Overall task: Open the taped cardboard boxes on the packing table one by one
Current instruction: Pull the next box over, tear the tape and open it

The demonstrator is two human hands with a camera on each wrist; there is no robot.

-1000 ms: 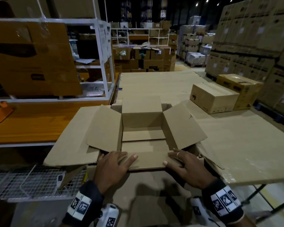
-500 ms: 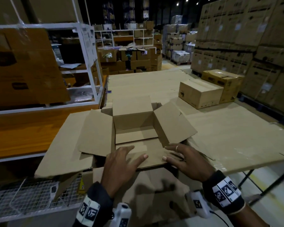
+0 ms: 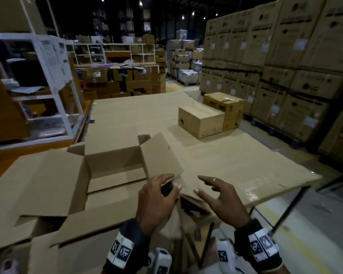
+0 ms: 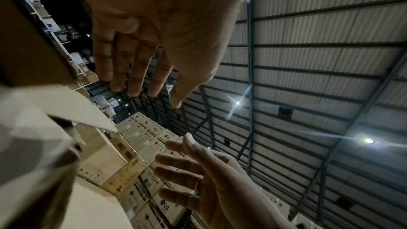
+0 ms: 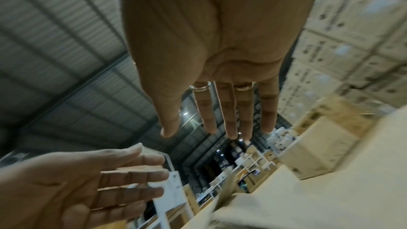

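Observation:
An opened cardboard box (image 3: 113, 161) sits at the near left of the packing table with all its flaps spread out; its right flap (image 3: 158, 155) stands tilted up. My left hand (image 3: 156, 198) hovers just by that flap's near corner, fingers relaxed and holding nothing. My right hand (image 3: 218, 196) floats beside it over the table, fingers spread and empty. The left wrist view shows the left hand (image 4: 154, 41) with straight fingers, and the right wrist view shows the right hand (image 5: 209, 58) flat and bare. A closed box (image 3: 201, 120) stands farther back on the right.
The table is covered by a flat cardboard sheet (image 3: 236, 165). A second, darker box (image 3: 224, 107) stands behind the closed one. White shelving (image 3: 53, 86) rises on the left over an orange bench. Tall stacks of cartons (image 3: 285, 66) line the right.
Both hands have lifted off the box's near flap and moved right, toward the right flap's corner. The head view has swung right.

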